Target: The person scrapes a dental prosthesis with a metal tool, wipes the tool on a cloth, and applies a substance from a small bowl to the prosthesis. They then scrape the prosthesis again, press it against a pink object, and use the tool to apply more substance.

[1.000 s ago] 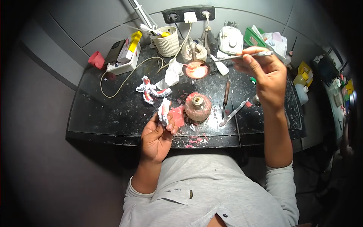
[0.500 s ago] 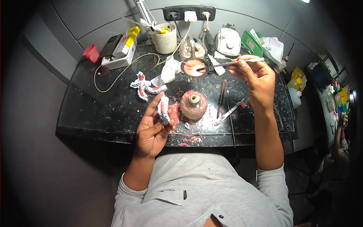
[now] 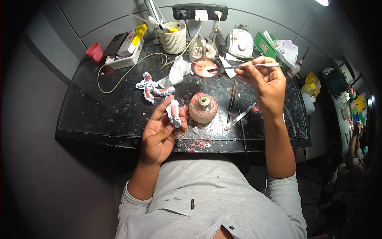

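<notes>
White-and-pink moulded piece [image 3: 174,113] in left hand [image 3: 156,133], thumb and fingers closed on it, just left of glass burner [image 3: 203,114]. Right hand [image 3: 269,81] pinches metal spatula [image 3: 225,68], tip at pink wax [image 3: 202,67]; looks like a wax-pickup step. Lifting away would call for a level tip, passing above burner. Bench [image 3: 99,115] front edge near left wrist; more room leftward, loose knife [image 3: 240,117] rightward.

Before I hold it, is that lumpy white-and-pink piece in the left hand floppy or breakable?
The white-and-pink piece is probably stiff, since it shows no droop in the left hand. It's likely light, being small enough for one hand to hold. Its ragged white edges might crumble if squeezed.
</notes>
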The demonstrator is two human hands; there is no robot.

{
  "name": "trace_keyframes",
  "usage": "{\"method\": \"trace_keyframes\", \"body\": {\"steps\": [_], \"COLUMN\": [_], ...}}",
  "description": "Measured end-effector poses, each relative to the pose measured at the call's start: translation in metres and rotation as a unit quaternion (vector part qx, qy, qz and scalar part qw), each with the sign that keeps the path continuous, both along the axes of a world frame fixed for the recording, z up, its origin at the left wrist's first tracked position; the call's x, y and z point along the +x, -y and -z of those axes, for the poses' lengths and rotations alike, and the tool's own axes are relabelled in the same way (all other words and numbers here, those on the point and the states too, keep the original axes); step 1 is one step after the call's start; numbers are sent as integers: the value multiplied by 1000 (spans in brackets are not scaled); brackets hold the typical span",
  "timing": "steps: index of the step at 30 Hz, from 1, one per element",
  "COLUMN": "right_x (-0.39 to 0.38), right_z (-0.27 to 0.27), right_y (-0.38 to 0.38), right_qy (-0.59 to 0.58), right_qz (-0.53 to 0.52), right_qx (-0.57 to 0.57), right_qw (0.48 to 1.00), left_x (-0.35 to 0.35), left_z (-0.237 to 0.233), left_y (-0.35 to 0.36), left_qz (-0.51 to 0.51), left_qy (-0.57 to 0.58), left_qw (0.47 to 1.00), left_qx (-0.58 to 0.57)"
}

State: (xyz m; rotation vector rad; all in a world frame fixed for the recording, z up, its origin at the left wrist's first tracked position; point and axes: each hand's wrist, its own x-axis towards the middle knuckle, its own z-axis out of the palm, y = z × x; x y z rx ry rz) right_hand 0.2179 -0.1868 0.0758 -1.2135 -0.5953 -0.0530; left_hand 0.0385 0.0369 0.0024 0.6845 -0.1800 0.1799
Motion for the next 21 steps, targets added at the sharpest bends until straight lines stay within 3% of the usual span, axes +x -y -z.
{"method": "trace_keyframes", "body": {"steps": [21], "right_x": [-10], "right_z": [-4], "right_y": [4], "right_qy": [71], "right_qz": [-3], "right_qx": [-32], "right_qw": [997], "left_x": [-3], "left_z": [1], "left_y": [2], "left_qz": [-39], "left_qy": [-10], "left_qw": [997], "left_qx": [63]}}
